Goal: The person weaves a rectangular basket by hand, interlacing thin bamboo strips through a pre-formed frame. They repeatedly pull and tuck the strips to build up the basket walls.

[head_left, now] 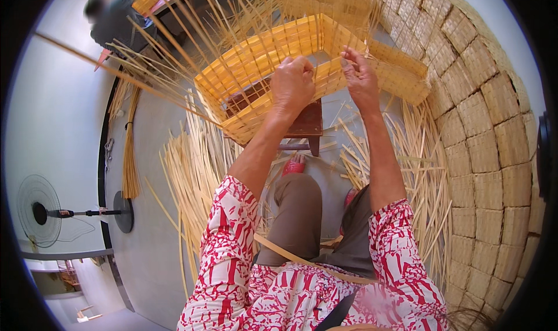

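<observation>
Basket [329, 79] set on stool [307, 122], right at both hands.
Left hand [292, 82] is curled over the near wall; whether a strip is pinched can't be told. Right hand [359, 76] is half bent just beside, thumb near index, grip unclear. Loose strips [195, 168] are strewn below both hands.

On your left, a pale wall [58, 116] rises behind a standing fan [39, 213]; grey floor [148, 249] spreads beneath you, and a brown wooden stool [308, 123] stands ahead.
</observation>
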Demonstrator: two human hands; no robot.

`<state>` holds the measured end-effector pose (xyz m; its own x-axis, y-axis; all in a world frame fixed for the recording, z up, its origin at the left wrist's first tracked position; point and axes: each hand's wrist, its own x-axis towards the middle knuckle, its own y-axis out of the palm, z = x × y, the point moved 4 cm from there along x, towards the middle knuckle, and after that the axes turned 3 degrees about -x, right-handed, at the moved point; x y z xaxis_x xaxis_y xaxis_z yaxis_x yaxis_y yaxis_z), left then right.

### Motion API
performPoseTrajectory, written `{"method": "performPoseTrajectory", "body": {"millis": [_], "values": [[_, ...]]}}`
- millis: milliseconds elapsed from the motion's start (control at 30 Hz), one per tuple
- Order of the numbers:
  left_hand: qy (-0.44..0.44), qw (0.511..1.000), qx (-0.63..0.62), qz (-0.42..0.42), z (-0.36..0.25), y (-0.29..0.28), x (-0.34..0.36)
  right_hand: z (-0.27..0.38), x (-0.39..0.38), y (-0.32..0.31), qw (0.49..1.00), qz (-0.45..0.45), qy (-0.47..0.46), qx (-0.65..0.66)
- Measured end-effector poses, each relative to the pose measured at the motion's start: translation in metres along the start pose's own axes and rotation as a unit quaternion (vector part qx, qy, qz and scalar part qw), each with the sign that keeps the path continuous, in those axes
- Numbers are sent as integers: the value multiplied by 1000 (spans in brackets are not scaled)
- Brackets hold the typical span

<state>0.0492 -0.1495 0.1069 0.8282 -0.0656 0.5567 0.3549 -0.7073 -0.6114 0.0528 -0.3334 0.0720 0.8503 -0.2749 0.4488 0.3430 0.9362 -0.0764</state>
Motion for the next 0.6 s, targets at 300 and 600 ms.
{"method": "performPoseTrajectory", "body": {"millis": [300, 600], "values": [[90, 995, 8, 44, -13, -18, -15, 15, -12, -1, 988, -25, -91, -124], [104, 986, 97, 89, -12, -5, -30, 10, -15, -3, 991, -24, -61, -113]]}}
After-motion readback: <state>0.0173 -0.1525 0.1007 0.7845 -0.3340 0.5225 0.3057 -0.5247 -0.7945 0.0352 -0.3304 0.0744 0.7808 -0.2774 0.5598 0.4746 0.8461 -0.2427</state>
